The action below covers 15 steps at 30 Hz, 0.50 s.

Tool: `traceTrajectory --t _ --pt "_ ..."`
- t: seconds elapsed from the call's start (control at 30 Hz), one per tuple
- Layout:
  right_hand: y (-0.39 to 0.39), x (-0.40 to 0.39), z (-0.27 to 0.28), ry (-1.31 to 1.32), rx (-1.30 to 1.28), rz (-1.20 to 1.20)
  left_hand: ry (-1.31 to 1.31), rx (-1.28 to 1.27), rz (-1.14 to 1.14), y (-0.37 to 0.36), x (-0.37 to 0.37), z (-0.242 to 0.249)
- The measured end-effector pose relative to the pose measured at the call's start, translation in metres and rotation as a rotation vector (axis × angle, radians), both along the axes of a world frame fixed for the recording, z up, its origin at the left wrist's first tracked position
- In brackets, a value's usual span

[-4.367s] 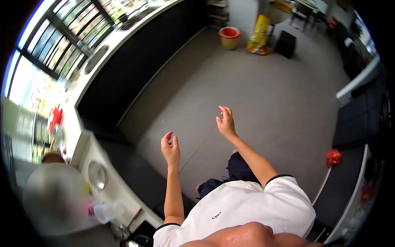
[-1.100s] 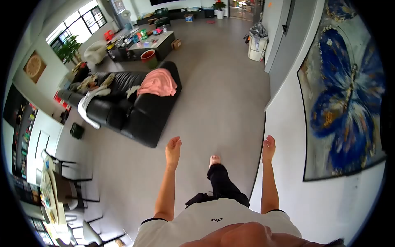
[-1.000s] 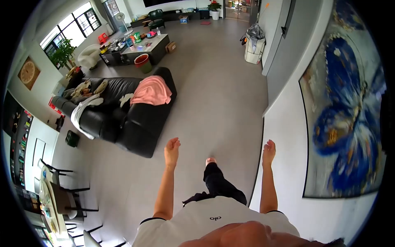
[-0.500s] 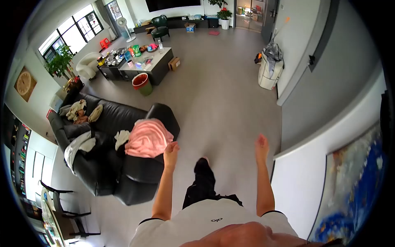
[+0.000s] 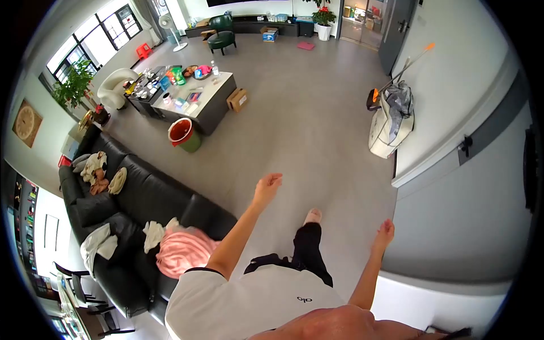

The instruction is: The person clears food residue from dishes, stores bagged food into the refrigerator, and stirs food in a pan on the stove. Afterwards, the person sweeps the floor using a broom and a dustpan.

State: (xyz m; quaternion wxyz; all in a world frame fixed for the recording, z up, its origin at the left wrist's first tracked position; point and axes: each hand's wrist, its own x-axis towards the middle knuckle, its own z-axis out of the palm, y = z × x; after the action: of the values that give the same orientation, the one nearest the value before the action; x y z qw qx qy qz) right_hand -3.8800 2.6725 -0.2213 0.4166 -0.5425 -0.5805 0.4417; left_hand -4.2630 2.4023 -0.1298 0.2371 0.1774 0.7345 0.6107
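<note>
My left hand [image 5: 267, 190] swings out in front of my body over the grey floor, its fingers loosely curled and nothing visible in it. Lower and closer to my side, my right hand [image 5: 385, 232] is also curled, near the grey door [image 5: 453, 221], touching nothing. A pink blanket [image 5: 184, 252] lies crumpled on the black leather sofa [image 5: 153, 181], partly hidden behind my left forearm. One foot [image 5: 313, 216] is stretched ahead on the floor.
A green bin [image 5: 190, 141] with a red liner stands by the cluttered coffee table [image 5: 218, 99]. A cardboard box [image 5: 238, 100] sits beside it. Against the right wall leans a large white bag [image 5: 388, 130], with long-handled tools behind. A green chair [image 5: 221, 34] is farther back.
I have stepped forward; the bin, table and bag appear nearer, and the sofa has slid back left. My left hand has swung forward and inward, while my right hand has dropped back.
</note>
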Motion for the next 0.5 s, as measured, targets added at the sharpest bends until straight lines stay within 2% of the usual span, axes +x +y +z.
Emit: traceTrajectory --t 0.07,0.17,0.27,0.33,0.5 --pt "0.061 -0.029 0.002 0.019 -0.089 -0.028 -0.026 -0.011 -0.028 0.064 -0.038 -0.014" --pt "0.185 -0.067 -0.026 -0.07 0.015 -0.037 -0.027 0.04 0.019 0.153 -0.091 -0.036" --pt "0.277 -0.153 0.023 0.044 0.097 -0.039 -0.109 0.014 0.002 0.238 -0.132 0.005" --pt "0.339 -0.212 0.05 -0.075 0.248 0.063 -0.095 0.02 -0.007 0.288 -0.167 0.014" --pt "0.457 -0.364 0.108 -0.119 0.297 0.247 -0.087 0.026 0.049 0.419 -0.265 -0.007"
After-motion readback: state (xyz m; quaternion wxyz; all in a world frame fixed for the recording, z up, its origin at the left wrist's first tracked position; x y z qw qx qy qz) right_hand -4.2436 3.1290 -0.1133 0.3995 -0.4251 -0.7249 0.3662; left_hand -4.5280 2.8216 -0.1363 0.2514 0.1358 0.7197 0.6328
